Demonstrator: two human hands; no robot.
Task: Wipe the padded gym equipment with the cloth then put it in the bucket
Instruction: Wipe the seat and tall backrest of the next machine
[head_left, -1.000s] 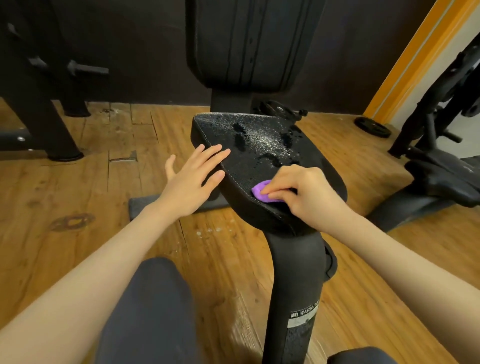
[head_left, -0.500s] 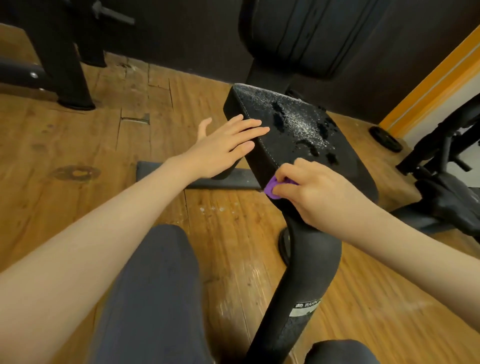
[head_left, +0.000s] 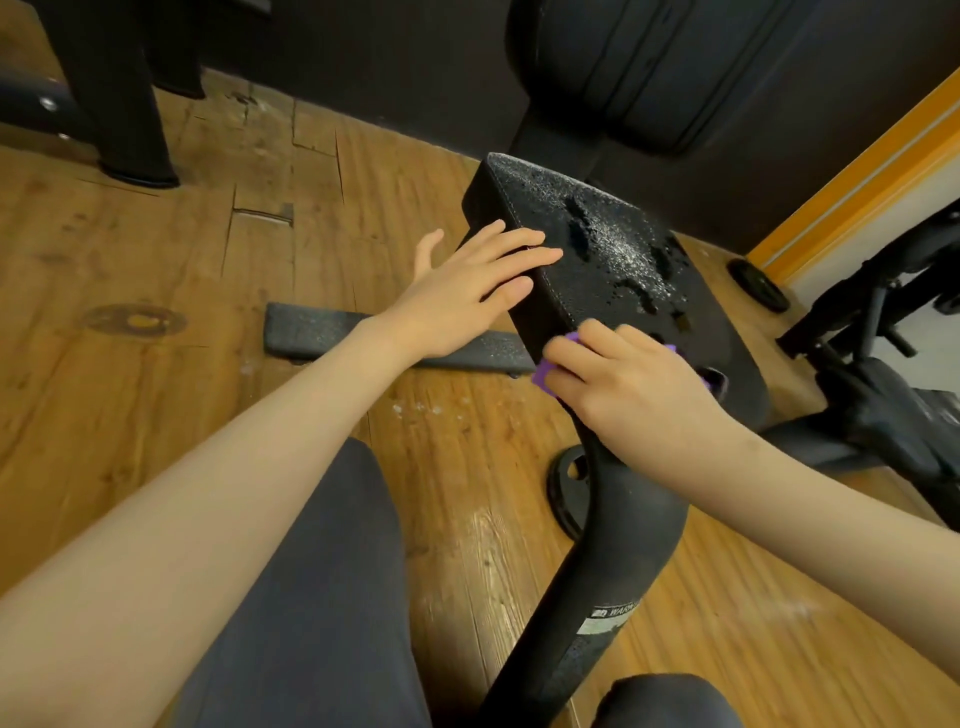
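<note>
Wooden plank floor (head_left: 156, 415) carries a black machine base bar (head_left: 322, 332) and weight plate (head_left: 758, 285).

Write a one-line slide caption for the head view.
Right hand presses a purple cloth on the wet black seat pad while the left hand steadies its edge.
</note>
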